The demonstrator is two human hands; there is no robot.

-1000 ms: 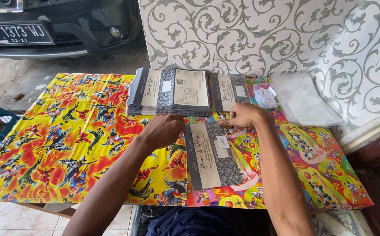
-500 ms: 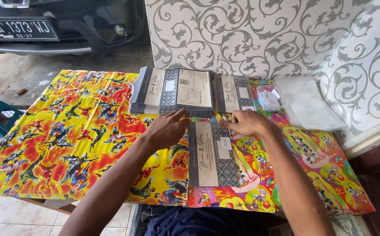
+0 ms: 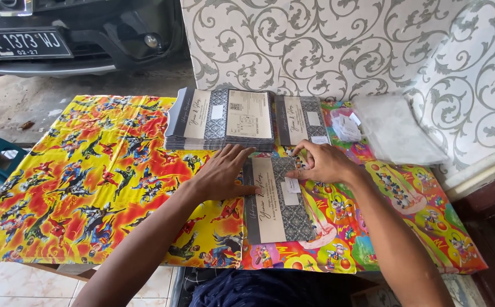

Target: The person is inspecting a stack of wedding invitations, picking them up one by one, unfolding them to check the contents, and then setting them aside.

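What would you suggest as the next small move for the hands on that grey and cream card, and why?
Probably press the small white label flat with the right hand, while the left hand holds the card steady. The right fingertips sit at the card's top edge, just above the label, and the left palm lies on the card's left side, so the card looks pinned for it.

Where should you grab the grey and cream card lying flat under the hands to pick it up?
Probably by the near short edge of the card, coming from the person's side. It lies flat on the colourful table cover, with the left hand and right hand pressing its far end, so only the near edge is free.
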